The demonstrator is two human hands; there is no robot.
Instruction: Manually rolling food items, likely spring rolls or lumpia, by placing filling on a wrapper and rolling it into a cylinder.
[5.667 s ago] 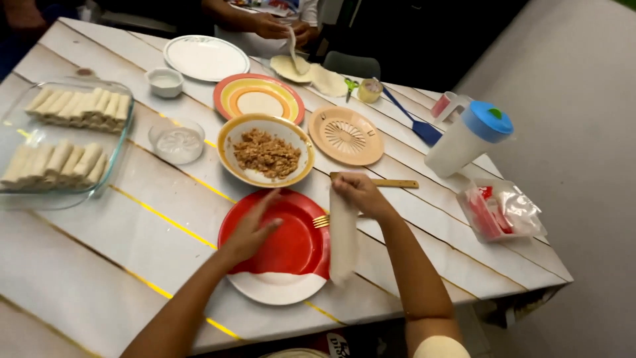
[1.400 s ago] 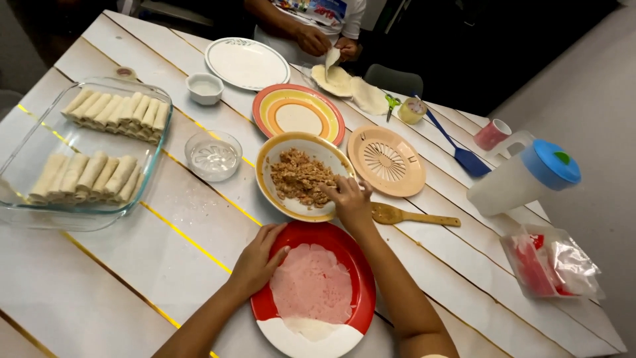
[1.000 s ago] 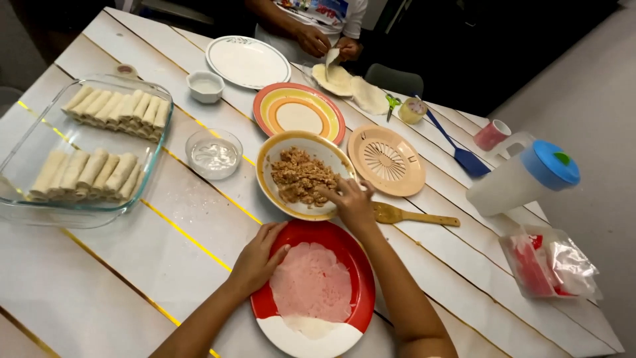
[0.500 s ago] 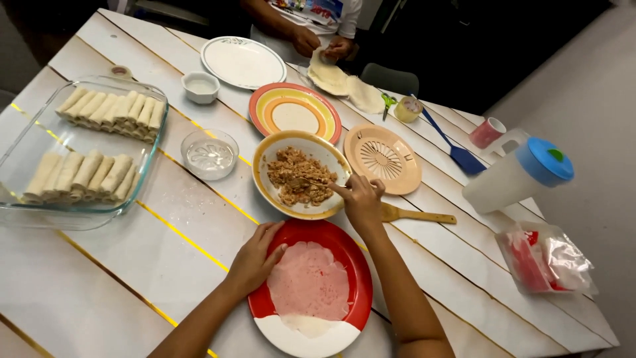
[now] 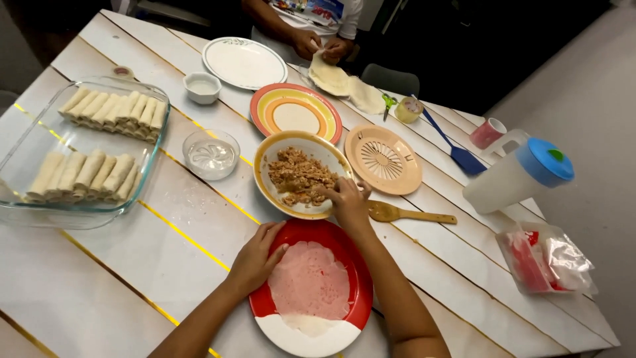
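Note:
A red and white plate lies near the table's front edge with a thin round pale wrapper spread flat on it. My left hand rests on the plate's left rim, fingers touching the wrapper's edge. My right hand reaches into the yellow-rimmed bowl of brown minced filling, its fingers bunched in the filling at the bowl's near right side. A wooden spatula lies just right of that hand.
A glass dish of rolled wrappers sits at left, a small glass bowl of water beside it. Behind are striped, white and slotted peach plates. A blue-lidded jug and a plastic bag stand at right. Another person's hands fold a wrapper at the far edge.
My right hand has dipped further into the bowl's filling. Earlier it was laying the wrapper onto the red plate, where the wrapper is now flat. My left hand has stayed on the plate's rim.

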